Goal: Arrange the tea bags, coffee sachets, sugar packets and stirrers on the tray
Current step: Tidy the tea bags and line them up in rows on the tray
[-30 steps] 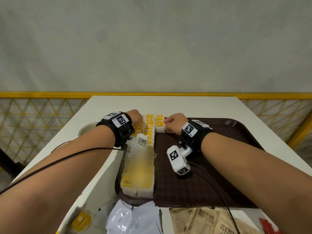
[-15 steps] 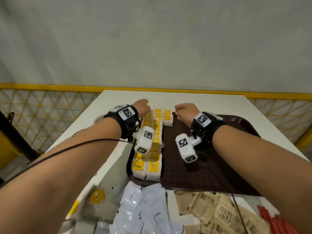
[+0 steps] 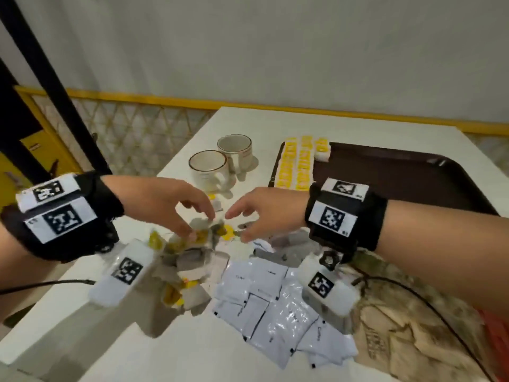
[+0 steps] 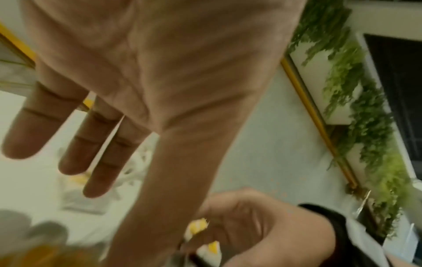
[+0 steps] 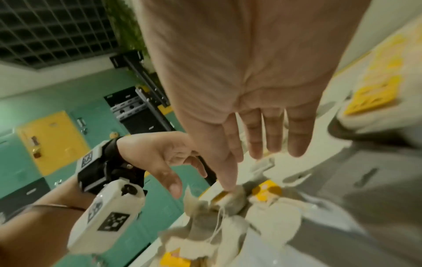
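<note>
Loose tea bags (image 3: 192,260) with yellow tags lie in a heap on the white table, left of the brown tray (image 3: 399,177). Both hands hover over this heap. My left hand (image 3: 198,221) has its fingers spread and relaxed, and they show straight in the left wrist view (image 4: 98,180). On my right hand (image 3: 239,227) the fingers are straight too, with one fingertip (image 5: 229,187) touching a tea bag (image 5: 237,198). Rows of tea bags (image 3: 297,166) line the tray's left edge. Coffee sachets (image 3: 275,307), sugar packets (image 3: 399,332) and red stirrers (image 3: 495,334) lie nearer me.
Two white mugs (image 3: 209,169) (image 3: 235,150) stand on the table just beyond the heap, left of the tray. A yellow-railed mesh fence (image 3: 132,128) runs behind the table. Most of the tray's brown floor is bare.
Both hands have pulled back from the tea bag rows at the tray's far left corner to the loose heap beside the tray. The head view has swung left, showing the mugs.
</note>
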`<act>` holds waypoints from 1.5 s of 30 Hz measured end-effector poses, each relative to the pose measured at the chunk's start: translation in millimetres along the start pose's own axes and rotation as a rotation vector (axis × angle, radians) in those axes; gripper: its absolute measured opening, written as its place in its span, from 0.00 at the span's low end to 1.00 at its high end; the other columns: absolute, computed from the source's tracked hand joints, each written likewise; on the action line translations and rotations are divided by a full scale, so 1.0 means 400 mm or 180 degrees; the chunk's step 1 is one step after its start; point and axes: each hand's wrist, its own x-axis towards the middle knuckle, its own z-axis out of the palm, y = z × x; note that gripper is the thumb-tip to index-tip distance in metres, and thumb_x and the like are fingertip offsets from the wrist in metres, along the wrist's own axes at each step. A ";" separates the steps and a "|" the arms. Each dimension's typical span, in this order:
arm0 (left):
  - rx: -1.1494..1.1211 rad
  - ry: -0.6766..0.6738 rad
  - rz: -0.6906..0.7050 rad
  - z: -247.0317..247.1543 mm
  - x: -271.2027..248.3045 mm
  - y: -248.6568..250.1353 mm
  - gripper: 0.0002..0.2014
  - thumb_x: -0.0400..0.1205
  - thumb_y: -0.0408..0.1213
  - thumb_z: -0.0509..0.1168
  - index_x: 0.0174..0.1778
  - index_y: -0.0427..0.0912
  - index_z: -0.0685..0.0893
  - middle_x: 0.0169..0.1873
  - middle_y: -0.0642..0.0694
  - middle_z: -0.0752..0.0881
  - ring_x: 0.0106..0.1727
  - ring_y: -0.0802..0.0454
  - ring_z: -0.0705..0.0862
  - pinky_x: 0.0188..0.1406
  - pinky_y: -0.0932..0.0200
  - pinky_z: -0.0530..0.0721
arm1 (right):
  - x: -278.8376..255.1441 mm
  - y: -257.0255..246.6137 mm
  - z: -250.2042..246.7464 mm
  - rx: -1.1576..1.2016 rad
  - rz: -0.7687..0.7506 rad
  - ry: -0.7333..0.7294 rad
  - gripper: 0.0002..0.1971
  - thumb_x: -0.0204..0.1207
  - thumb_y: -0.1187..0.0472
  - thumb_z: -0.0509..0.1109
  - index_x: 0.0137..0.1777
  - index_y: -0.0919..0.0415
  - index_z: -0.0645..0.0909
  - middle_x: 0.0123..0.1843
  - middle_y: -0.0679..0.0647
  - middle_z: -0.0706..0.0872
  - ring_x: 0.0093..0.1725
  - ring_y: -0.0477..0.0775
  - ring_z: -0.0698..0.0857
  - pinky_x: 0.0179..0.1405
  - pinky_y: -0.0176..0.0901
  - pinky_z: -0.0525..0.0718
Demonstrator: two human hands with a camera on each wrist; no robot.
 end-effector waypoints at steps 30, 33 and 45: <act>-0.0675 0.1022 -0.0030 0.049 -0.055 -0.107 0.05 0.79 0.35 0.69 0.39 0.48 0.87 0.36 0.53 0.88 0.37 0.58 0.85 0.36 0.63 0.86 | 0.041 -0.037 0.012 0.1533 -0.0029 0.1041 0.11 0.73 0.69 0.75 0.54 0.59 0.84 0.48 0.50 0.87 0.43 0.47 0.87 0.43 0.29 0.84; -0.1523 0.1424 0.0409 0.039 -0.044 -0.042 0.03 0.75 0.41 0.74 0.35 0.50 0.87 0.37 0.51 0.89 0.39 0.59 0.87 0.39 0.64 0.87 | -0.055 -0.003 0.005 0.3426 -0.0023 0.1111 0.11 0.73 0.75 0.71 0.52 0.61 0.82 0.46 0.58 0.85 0.43 0.52 0.86 0.45 0.40 0.88; -0.4059 0.0804 0.1224 0.157 0.170 0.332 0.13 0.79 0.26 0.67 0.60 0.32 0.81 0.50 0.33 0.86 0.48 0.43 0.86 0.40 0.57 0.86 | -0.312 0.141 0.092 0.5792 0.0030 0.2033 0.21 0.70 0.66 0.69 0.64 0.62 0.74 0.59 0.69 0.80 0.48 0.62 0.86 0.43 0.52 0.88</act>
